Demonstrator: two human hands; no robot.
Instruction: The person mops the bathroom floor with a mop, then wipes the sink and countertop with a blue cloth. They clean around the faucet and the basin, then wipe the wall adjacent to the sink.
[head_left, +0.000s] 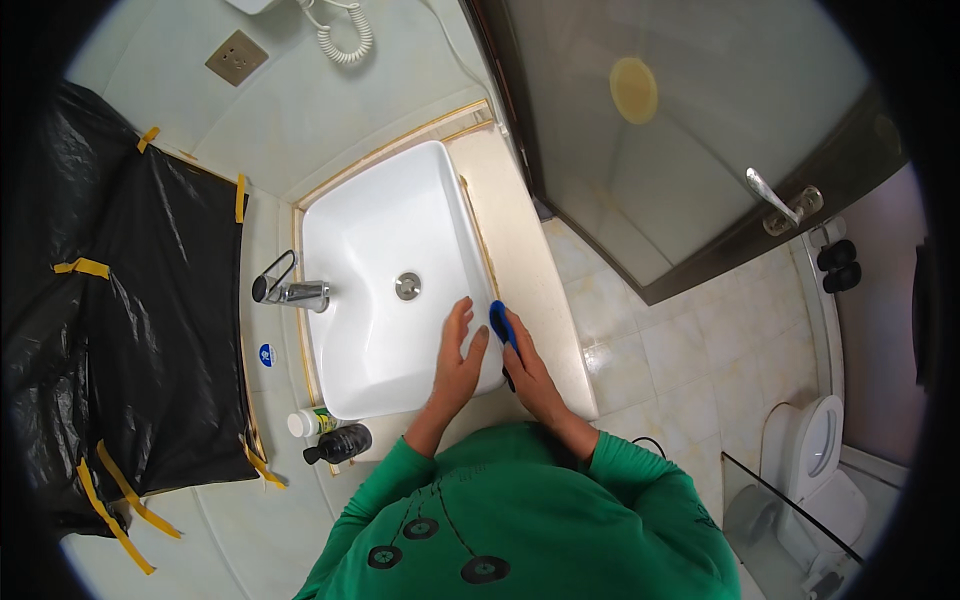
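My left hand (457, 367) is over the near right part of a white ceramic washbasin (375, 202). It holds nothing, and its thumb and fingers are apart. Beside the basin's right rim, my right hand (534, 375) grips a flat blue-and-black object (501, 322), perhaps a brush or scrubbing pad. Its underside is hidden, and I cannot tell whether it touches the rim. A metal drain plug (407, 286) sits in the basin's floor. The chrome faucet (296, 292) rises at its left side.
A white bottle (307, 422) and a black bottle (341, 444) lie by the basin's lower left corner. The beige countertop (517, 225) borders the basin. Black plastic sheeting (172, 315) is taped on the left wall. A glass door (697, 150) and a toilet (814, 450) are on the right.
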